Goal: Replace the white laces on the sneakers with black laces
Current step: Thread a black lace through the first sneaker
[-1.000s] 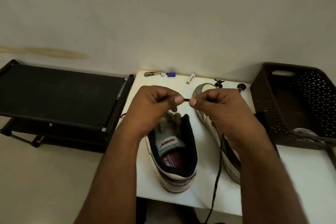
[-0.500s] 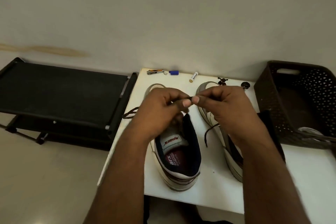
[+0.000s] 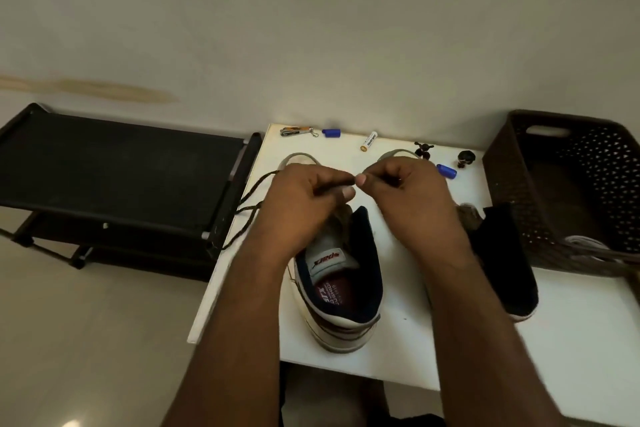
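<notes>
Hands have closed together since a second ago: left hand and right hand now meet fingertip to fingertip, both pinched shut on the black lace. Its slack now loops out left of the left hand rather than trailing below the right one; judged, lace ends being evened. Count, largest first: one basket right of the hands, two sneakers, near sneaker under the left wrist, far sneaker largely hidden by the right forearm, one black lace.

Your table holds two sneakers: one at centre, the other at 3 o'clock. A basket sits further right; a rack stands at 9 o'clock.
</notes>
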The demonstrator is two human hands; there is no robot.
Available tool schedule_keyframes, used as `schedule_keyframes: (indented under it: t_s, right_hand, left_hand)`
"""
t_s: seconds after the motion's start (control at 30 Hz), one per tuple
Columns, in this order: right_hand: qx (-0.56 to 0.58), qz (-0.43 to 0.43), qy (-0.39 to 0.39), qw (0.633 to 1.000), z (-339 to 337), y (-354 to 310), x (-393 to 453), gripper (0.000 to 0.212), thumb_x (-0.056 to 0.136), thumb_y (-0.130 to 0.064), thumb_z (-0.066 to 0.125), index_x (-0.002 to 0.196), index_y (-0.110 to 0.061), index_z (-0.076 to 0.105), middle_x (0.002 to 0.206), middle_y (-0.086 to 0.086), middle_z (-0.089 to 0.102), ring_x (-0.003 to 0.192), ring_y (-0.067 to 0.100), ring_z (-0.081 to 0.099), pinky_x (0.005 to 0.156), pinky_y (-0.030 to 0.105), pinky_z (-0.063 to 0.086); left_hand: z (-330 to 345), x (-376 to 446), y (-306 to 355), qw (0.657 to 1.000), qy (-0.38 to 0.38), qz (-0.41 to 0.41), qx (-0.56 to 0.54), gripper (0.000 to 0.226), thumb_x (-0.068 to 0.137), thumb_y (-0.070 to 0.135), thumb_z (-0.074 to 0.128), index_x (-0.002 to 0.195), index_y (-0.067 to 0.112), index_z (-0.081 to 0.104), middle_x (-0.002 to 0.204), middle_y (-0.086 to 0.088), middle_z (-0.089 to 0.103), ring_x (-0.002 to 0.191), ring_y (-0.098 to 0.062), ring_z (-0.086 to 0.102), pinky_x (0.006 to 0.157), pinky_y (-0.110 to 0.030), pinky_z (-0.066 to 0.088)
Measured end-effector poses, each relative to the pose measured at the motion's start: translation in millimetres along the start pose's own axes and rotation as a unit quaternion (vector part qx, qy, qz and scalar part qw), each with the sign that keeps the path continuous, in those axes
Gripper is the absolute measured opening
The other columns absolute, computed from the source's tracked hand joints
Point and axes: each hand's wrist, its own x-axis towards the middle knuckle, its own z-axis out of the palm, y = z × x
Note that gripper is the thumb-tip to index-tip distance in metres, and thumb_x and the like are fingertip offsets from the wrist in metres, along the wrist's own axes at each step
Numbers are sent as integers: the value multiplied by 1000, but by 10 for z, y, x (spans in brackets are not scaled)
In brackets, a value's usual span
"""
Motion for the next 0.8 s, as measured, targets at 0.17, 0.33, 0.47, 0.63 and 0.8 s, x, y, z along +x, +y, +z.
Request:
schedule_keyframes:
  t_s: [0.17,0.33,0.47,0.63,0.8]
  right_hand:
    - [33,26,-30,999,119,-37,-50,14,91,-29,62,80,-21,63,79,-12,61,73,1,57,65,21,43]
    - [-16,58,-146,987,135,-65,-193,21,88,-25,67,107,-27,58,91,-4,65,84,14,64,74,34,55]
    - [-44,88,-196,976,-19,-2,-190,26,89,-14,60,111,-28,57,90,1,69,82,19,67,73,38,58]
    - [124,204,-162,958,75,75,-44,23,93,-35,61,91,-13,68,78,11,70,59,17,67,64,36,60]
    - [13,166,-136,977,334,107,6,29,76,-40,75,81,-13,66,80,7,69,77,25,68,73,45,59]
  left_hand:
    - [-11,-76,-35,997,75,-9,4,8,87,16,69,87,22,74,78,4,71,75,-11,67,74,-32,56]
    - [96,-310,-38,959,266,-47,-84,16,88,17,67,75,25,67,70,6,67,66,-6,64,66,-30,54]
    - [31,-330,-70,961,256,-58,-86,10,86,14,71,82,23,73,75,5,72,71,-6,68,69,-27,56]
    - [-150,-131,-103,971,98,-207,-62,7,80,10,74,72,9,76,64,-4,71,57,-9,63,49,-16,48]
    - [-40,3,-146,968,28,-222,115,15,80,20,73,66,25,75,75,-3,73,79,-23,69,80,-40,57]
